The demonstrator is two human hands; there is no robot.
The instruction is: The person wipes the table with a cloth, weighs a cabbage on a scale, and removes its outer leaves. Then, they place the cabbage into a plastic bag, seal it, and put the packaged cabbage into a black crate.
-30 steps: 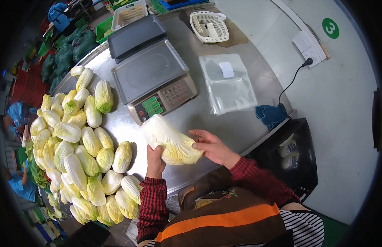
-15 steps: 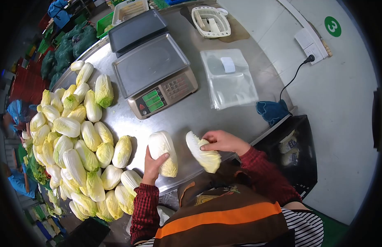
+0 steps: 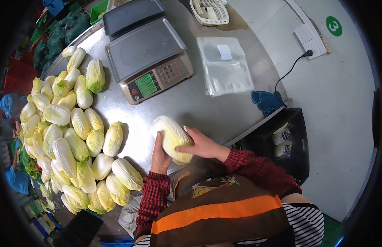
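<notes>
One napa cabbage [image 3: 169, 133] is held between both hands above the table's front edge. My left hand [image 3: 160, 156] grips its left side, thumb up along it. My right hand [image 3: 199, 144] is closed round its lower right side. The loose leaf is no longer visible. To the left lies a large pile of cabbages [image 3: 78, 144] on the metal table [image 3: 129, 117]. Beyond the held cabbage stands a scale [image 3: 145, 49] with lit green digits and a bare tray.
Clear plastic bags [image 3: 226, 74] lie right of the scale, with a white basket [image 3: 209, 12] behind them. A blue cloth [image 3: 267, 102] rests at the right edge. Below it stands a black bin [image 3: 298, 136] holding packages. Another person [image 3: 16, 179] is at the far left.
The separate leaf has left my right hand, which now holds the cabbage together with my left hand. The cabbage has turned and risen slightly in view. The camera view has shifted.
</notes>
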